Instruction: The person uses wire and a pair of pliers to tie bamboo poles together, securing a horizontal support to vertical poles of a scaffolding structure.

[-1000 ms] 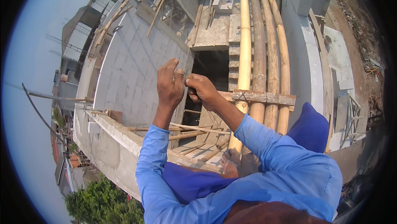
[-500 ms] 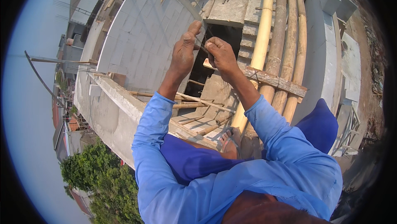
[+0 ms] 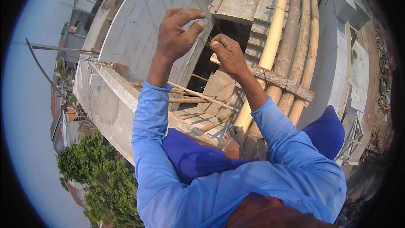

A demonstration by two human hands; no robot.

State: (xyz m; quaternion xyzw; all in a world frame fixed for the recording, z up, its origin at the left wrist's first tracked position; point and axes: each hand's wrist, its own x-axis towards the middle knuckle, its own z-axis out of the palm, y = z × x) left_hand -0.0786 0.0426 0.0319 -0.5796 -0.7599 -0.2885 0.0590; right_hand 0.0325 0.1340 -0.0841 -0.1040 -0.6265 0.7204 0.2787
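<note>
- Head view, far left: green tree (image 3: 107,181) below, then the pale concrete ledge (image 3: 116,91) and the grey block wall (image 3: 141,38). Over the last second these have slid about in the picture, so the head seems to have turned a little.
- Left hand (image 3: 175,34): raised in front of the block wall. Half a second ago its fingers were bunched upright close to the thumb; now they curve over to the right, spread from the thumb with a gap between. Nothing is plainly held in them; whether the thumb tip touches a strand, I cannot tell.
- Thin wire (image 3: 206,42): a few fine dark strands between the two hands, near the left thumb and running into the right fingers.
- Right hand (image 3: 230,55): fingers pinched on the wire, thumb against forefinger, much as half a second ago, in front of the dark opening (image 3: 240,30). With the left fingers loosened, the wire now seems to depend mainly on this pinch.
- Below the hands: loose sticks (image 3: 192,100) and a sandalled foot (image 3: 233,140).
- Right side: four bamboo poles (image 3: 280,38) side by side, with a rough wooden board (image 3: 287,84) across them, both apart from the fingers.
</note>
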